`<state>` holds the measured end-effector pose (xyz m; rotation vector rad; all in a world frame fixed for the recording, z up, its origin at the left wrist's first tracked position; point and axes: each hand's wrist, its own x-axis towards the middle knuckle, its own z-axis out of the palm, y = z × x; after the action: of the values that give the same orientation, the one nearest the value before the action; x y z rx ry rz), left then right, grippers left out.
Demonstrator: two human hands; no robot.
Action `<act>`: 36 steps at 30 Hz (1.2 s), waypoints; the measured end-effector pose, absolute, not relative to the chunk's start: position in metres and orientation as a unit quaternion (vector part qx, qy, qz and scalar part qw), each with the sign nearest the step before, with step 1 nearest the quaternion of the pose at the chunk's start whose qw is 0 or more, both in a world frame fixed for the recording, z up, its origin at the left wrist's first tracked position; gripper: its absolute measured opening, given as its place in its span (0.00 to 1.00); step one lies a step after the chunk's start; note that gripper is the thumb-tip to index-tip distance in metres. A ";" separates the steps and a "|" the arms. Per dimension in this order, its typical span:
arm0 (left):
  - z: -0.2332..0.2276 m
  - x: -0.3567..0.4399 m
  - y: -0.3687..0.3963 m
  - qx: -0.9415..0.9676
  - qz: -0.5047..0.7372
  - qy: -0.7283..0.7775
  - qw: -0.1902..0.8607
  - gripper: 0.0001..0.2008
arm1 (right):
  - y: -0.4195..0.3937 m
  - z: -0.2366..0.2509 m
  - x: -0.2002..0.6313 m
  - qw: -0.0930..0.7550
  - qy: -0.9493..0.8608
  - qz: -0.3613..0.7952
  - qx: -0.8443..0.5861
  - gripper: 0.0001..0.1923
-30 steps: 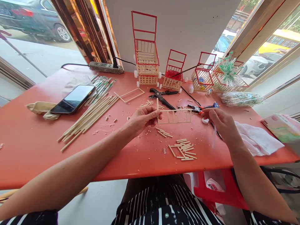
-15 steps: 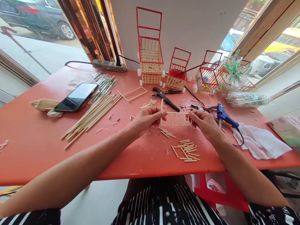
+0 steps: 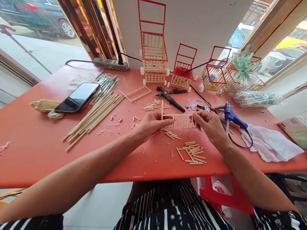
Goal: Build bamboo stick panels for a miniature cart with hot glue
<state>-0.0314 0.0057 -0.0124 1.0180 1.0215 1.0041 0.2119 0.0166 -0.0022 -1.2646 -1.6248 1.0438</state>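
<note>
A small ladder-like frame of pale wooden sticks [image 3: 180, 121] is held just above the red table [image 3: 35, 147] at its middle. My left hand [image 3: 153, 123] pinches its left end, where one upright stick pokes above the frame. My right hand [image 3: 208, 125] grips the right end with thumb and fingers. Short cut sticks [image 3: 192, 152] lie in a loose pile in front of the frame. A blue glue gun [image 3: 231, 115] rests on the table just right of my right hand.
Long sticks [image 3: 96, 115] and a phone [image 3: 78, 96] lie at the left. Black pliers [image 3: 170, 96] and a flat stick rectangle [image 3: 135, 94] sit behind the frame. Several red-and-wood carts [image 3: 153, 54] stand along the back wall. White tissue [image 3: 270, 143] lies at the right.
My right hand left the glue gun on the table and came across to grip the frame's right end. The frame stays held at the table's middle.
</note>
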 end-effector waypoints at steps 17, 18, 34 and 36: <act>-0.012 -0.030 0.007 0.471 0.427 0.461 0.619 0.23 | 0.013 0.002 0.209 0.395 -0.649 0.427 -0.491 0.26; -0.012 -0.030 0.007 0.471 0.424 0.462 0.620 0.23 | 0.013 0.002 0.209 0.394 -0.650 0.427 -0.490 0.26; -0.011 -0.031 0.006 0.481 0.416 0.443 0.632 0.21 | 0.012 0.001 0.211 0.397 -0.650 0.420 -0.493 0.26; -0.012 -0.031 0.006 0.484 0.415 0.435 0.635 0.21 | 0.012 0.001 0.211 0.397 -0.652 0.418 -0.492 0.26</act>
<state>-0.0309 0.0065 -0.0121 1.1069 0.9939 0.9487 0.2106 0.0125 0.0011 -1.2471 -1.6530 1.0599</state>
